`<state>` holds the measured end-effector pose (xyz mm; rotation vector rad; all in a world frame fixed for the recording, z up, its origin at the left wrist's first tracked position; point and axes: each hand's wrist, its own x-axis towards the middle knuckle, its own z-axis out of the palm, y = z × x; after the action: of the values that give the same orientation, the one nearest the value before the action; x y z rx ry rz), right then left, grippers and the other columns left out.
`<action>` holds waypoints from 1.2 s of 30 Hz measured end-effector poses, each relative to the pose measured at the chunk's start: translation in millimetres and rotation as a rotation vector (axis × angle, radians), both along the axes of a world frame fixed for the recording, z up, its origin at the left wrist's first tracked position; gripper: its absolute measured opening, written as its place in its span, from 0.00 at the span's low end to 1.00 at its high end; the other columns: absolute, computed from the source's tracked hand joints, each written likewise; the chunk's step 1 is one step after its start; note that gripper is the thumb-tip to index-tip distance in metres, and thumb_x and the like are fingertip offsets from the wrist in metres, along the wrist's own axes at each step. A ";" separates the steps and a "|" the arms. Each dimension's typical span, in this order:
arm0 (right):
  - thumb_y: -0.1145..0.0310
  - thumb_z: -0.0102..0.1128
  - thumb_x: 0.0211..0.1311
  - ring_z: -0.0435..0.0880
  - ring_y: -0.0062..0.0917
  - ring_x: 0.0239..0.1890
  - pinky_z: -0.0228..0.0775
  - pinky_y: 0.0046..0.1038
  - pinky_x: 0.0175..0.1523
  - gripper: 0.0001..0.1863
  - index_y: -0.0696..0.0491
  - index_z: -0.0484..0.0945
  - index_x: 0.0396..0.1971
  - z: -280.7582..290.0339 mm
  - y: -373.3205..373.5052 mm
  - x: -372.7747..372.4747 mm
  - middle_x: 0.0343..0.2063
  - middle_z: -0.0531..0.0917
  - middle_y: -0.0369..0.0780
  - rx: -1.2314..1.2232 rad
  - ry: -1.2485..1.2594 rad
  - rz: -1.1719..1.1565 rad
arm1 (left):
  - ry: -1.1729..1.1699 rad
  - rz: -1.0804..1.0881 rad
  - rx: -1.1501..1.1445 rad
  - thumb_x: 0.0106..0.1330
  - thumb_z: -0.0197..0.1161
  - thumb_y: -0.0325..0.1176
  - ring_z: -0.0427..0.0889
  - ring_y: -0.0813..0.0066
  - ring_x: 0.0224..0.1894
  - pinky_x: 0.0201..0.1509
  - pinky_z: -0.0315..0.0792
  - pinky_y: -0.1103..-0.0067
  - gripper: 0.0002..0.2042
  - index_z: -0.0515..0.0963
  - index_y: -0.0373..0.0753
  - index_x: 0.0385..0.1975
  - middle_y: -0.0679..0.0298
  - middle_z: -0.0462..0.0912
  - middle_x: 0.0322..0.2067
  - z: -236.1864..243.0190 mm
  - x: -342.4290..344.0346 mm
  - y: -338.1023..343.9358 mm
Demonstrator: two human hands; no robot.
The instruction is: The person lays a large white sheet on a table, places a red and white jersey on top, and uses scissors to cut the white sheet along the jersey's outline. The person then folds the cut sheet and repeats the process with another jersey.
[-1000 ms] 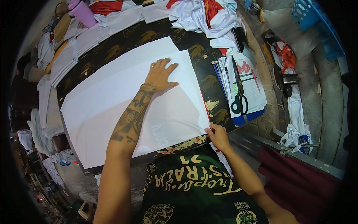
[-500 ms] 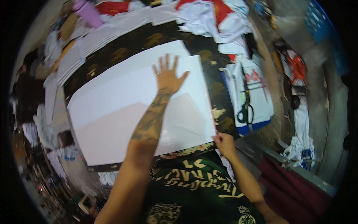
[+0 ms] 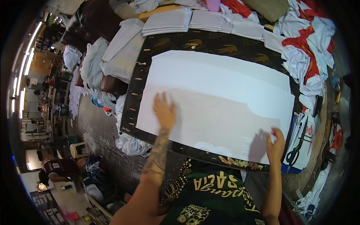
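Note:
Large white sheets (image 3: 221, 75), seemingly cloth, lie flat in front of me on a dark table top (image 3: 131, 95) patterned in gold. A greyer area with a curved edge covers their near part; whether it is shadow or another layer, I cannot tell. My left hand (image 3: 164, 111) is over the left part of the sheets, palm down with its fingers apart. Near their right end is my right hand (image 3: 275, 144), fingers half bent and thumb apart, holding nothing I can see. Its shadow falls on the white surface beside it.
Folded white cloth stacks (image 3: 167, 21) line the far edge. Red and white garments (image 3: 309, 56) heap at the far right. Black-handled scissors (image 3: 293, 155) lie on papers at the right edge. Plastic bags (image 3: 95, 62) stand left; another person (image 3: 62, 167) is at lower left.
My view has swung left. My left hand has moved from the right part of the sheets to their left part. My right hand has left the near right corner, where its fingers were closed.

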<state>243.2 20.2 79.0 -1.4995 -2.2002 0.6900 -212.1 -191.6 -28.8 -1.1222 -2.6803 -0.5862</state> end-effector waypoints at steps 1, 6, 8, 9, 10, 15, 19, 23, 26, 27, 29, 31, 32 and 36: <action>0.71 0.70 0.66 0.83 0.40 0.51 0.76 0.37 0.58 0.16 0.57 0.82 0.52 -3.0 8.7 -37.6 0.47 0.85 0.46 0.103 -0.020 0.090 | 0.016 0.094 -0.022 0.75 0.64 0.45 0.59 0.44 0.78 0.78 0.53 0.48 0.32 0.67 0.42 0.76 0.47 0.62 0.76 -0.2 -39.5 -7.8; 0.70 0.73 0.64 0.79 0.44 0.62 0.72 0.41 0.66 0.21 0.51 0.82 0.56 -4.5 79.6 -198.1 0.55 0.84 0.44 0.159 -0.037 0.295 | -0.109 -0.148 0.164 0.71 0.69 0.41 0.73 0.49 0.68 0.69 0.67 0.55 0.25 0.76 0.43 0.65 0.53 0.77 0.64 2.1 -211.1 42.6; 0.67 0.72 0.66 0.78 0.45 0.64 0.69 0.41 0.71 0.22 0.52 0.82 0.59 -4.1 107.1 -241.2 0.58 0.84 0.46 0.123 -0.086 0.332 | -0.198 -0.200 0.145 0.68 0.72 0.41 0.78 0.49 0.63 0.66 0.70 0.58 0.22 0.80 0.42 0.59 0.54 0.82 0.59 -2.9 -260.1 86.8; 0.66 0.73 0.65 0.77 0.46 0.65 0.69 0.41 0.71 0.23 0.51 0.83 0.59 -6.3 117.5 -257.3 0.59 0.84 0.46 0.088 -0.138 0.316 | -0.244 -0.207 0.146 0.67 0.74 0.42 0.80 0.49 0.61 0.65 0.72 0.60 0.21 0.82 0.42 0.56 0.54 0.84 0.56 -5.4 -277.9 109.2; 0.65 0.73 0.64 0.77 0.46 0.65 0.69 0.42 0.72 0.23 0.50 0.83 0.59 -9.2 129.5 -273.0 0.59 0.84 0.46 0.058 -0.185 0.299 | -0.271 -0.232 0.139 0.66 0.74 0.42 0.81 0.49 0.59 0.64 0.73 0.61 0.20 0.83 0.42 0.55 0.54 0.85 0.54 -7.1 -290.3 130.0; 0.62 0.75 0.62 0.76 0.46 0.67 0.71 0.45 0.70 0.24 0.44 0.85 0.59 -42.1 184.3 -318.4 0.60 0.83 0.44 0.016 -0.318 0.220 | -0.420 -0.343 -0.271 0.65 0.75 0.40 0.87 0.57 0.47 0.52 0.79 0.66 0.15 0.84 0.38 0.45 0.54 0.88 0.44 26.6 -310.9 173.6; 0.62 0.74 0.62 0.78 0.52 0.62 0.73 0.47 0.68 0.18 0.43 0.88 0.52 -67.4 220.1 -323.6 0.59 0.82 0.48 0.069 -0.310 0.079 | -0.796 -0.563 -0.016 0.67 0.73 0.31 0.87 0.64 0.40 0.49 0.79 0.68 0.12 0.80 0.36 0.45 0.58 0.88 0.36 67.4 -305.9 162.9; 0.67 0.72 0.60 0.82 0.48 0.58 0.75 0.43 0.64 0.08 0.52 0.87 0.37 -74.8 238.1 -305.5 0.55 0.83 0.48 0.120 -0.322 0.231 | -0.572 -0.585 0.132 0.66 0.73 0.27 0.88 0.65 0.41 0.51 0.80 0.70 0.15 0.78 0.37 0.50 0.58 0.89 0.38 65.0 -302.8 172.3; 0.70 0.71 0.58 0.84 0.46 0.54 0.77 0.42 0.61 0.06 0.55 0.85 0.33 -76.3 242.5 -292.0 0.54 0.83 0.48 0.121 -0.257 0.300 | -0.575 -0.495 -0.040 0.66 0.74 0.27 0.88 0.67 0.45 0.56 0.80 0.70 0.14 0.81 0.36 0.50 0.59 0.89 0.40 42.8 -305.0 188.2; 0.71 0.70 0.58 0.84 0.46 0.53 0.77 0.42 0.60 0.06 0.56 0.85 0.33 -76.8 243.7 -289.8 0.53 0.83 0.48 0.142 -0.245 0.306 | -0.543 -0.487 -0.064 0.66 0.73 0.26 0.88 0.68 0.46 0.58 0.79 0.71 0.14 0.81 0.36 0.50 0.59 0.89 0.40 36.0 -306.6 191.7; 0.72 0.70 0.57 0.83 0.47 0.53 0.77 0.42 0.60 0.05 0.56 0.85 0.32 -77.1 246.1 -290.7 0.53 0.83 0.48 0.119 -0.256 0.295 | -0.533 -0.451 -0.078 0.65 0.74 0.28 0.88 0.64 0.46 0.57 0.79 0.71 0.15 0.83 0.38 0.51 0.59 0.89 0.41 26.1 -309.0 196.9; 0.72 0.71 0.57 0.82 0.47 0.54 0.76 0.43 0.60 0.06 0.55 0.85 0.35 -74.0 246.0 -297.1 0.53 0.83 0.48 0.095 -0.287 0.268 | -0.535 -0.404 -0.121 0.64 0.75 0.29 0.88 0.64 0.45 0.55 0.80 0.71 0.18 0.82 0.38 0.53 0.59 0.89 0.41 23.6 -307.7 198.8; 0.72 0.71 0.57 0.82 0.48 0.55 0.76 0.44 0.61 0.08 0.54 0.85 0.37 -70.5 243.7 -301.4 0.54 0.82 0.48 0.075 -0.315 0.250 | -0.470 -0.436 -0.045 0.63 0.75 0.29 0.87 0.63 0.47 0.56 0.79 0.70 0.18 0.82 0.38 0.53 0.58 0.88 0.43 24.6 -303.6 197.7; 0.71 0.73 0.57 0.78 0.50 0.59 0.73 0.46 0.64 0.20 0.51 0.83 0.51 -44.4 202.1 -312.4 0.56 0.81 0.47 0.255 -0.226 0.344 | -0.096 -0.456 0.091 0.62 0.74 0.28 0.83 0.59 0.53 0.60 0.76 0.68 0.20 0.82 0.39 0.56 0.56 0.84 0.49 33.3 -268.3 166.3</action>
<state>-69.2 222.3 34.6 -1.1313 -2.6363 0.3288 -480.4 -25.3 4.5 -1.7314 -2.4428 -0.8401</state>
